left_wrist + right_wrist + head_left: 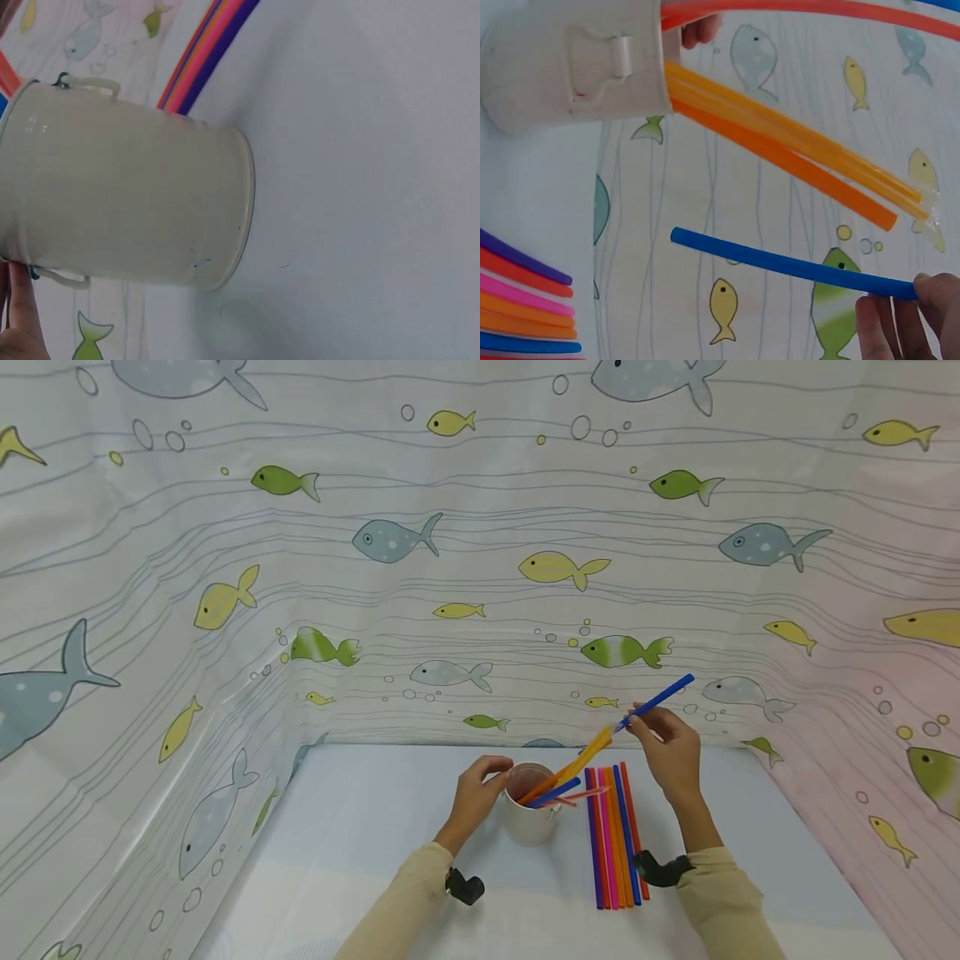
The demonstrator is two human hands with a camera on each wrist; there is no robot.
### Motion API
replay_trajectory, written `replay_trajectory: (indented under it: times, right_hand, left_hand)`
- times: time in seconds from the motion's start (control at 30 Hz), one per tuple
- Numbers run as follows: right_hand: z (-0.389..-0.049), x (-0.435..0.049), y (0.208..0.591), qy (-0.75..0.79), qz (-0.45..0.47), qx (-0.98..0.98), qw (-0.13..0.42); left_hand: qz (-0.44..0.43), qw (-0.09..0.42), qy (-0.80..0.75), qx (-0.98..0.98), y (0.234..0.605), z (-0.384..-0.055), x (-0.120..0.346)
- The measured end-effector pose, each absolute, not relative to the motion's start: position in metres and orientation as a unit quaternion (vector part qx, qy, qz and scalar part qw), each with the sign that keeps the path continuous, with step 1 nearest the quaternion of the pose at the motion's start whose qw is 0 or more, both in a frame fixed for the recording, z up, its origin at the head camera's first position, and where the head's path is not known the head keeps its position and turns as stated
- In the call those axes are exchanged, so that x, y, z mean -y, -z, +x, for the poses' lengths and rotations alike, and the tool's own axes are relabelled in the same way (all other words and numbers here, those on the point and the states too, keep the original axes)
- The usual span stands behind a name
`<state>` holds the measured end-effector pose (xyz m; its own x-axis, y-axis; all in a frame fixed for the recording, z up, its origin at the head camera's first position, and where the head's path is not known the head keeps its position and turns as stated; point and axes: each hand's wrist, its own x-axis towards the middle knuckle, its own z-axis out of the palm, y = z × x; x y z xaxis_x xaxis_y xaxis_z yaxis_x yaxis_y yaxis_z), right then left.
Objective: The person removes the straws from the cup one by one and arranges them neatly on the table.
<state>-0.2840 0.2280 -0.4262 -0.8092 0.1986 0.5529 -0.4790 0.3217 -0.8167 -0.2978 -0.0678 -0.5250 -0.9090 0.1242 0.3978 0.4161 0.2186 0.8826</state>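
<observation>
Straws (608,837), seven, lie beside one bucket (529,823); right fingers (868,326) pinch one blue straw (780,260)

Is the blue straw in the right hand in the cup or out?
Out. The right hand pinches the blue straw near one end; the right wrist view shows its other end outside the cup.

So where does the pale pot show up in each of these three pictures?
Head: the pale pot is below centre, beside the left hand.
Left wrist: the pale pot appears sideways, across the left half.
Right wrist: the pale pot is in the top left corner.
Shared landmark: the row of coloured straws.
</observation>
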Motion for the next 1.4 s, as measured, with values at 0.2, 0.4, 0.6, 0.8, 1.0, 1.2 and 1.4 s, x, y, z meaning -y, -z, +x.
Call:
replay_trajectory:
  times: [0.2, 0.4, 0.6, 0.8, 1.0, 1.2, 1.4]
  right_hand:
    - [-0.284, -0.24, 0.442, -0.538, 0.054, 0.787, 0.296]
    - [-0.284, -0.248, 0.455, -0.54, 0.036, 0.793, 0.279]
    - [-0.283, -0.257, 0.462, -0.49, -0.015, 0.834, 0.253]
    - [-0.281, -0.266, 0.482, -0.45, -0.038, 0.868, 0.206]
    - [-0.28, -0.271, 0.506, -0.436, -0.069, 0.885, 0.151]
    - [-0.286, -0.274, 0.541, -0.437, -0.077, 0.887, 0.128]
    - [-0.291, -0.282, 0.566, -0.417, -0.074, 0.899, 0.113]
  left_hand:
    - [-0.192, 0.116, 0.612, 0.759, 0.51, -0.289, 0.067]
    - [-0.189, 0.116, 0.612, 0.76, 0.501, -0.28, 0.067]
    - [-0.184, 0.116, 0.607, 0.765, 0.497, -0.279, 0.066]
    - [-0.172, 0.113, 0.6, 0.773, 0.496, -0.276, 0.065]
    - [-0.175, 0.119, 0.599, 0.773, 0.497, -0.276, 0.065]
    - [-0.186, 0.127, 0.6, 0.768, 0.501, -0.279, 0.066]
    - [-0.192, 0.12, 0.61, 0.759, 0.502, -0.281, 0.066]
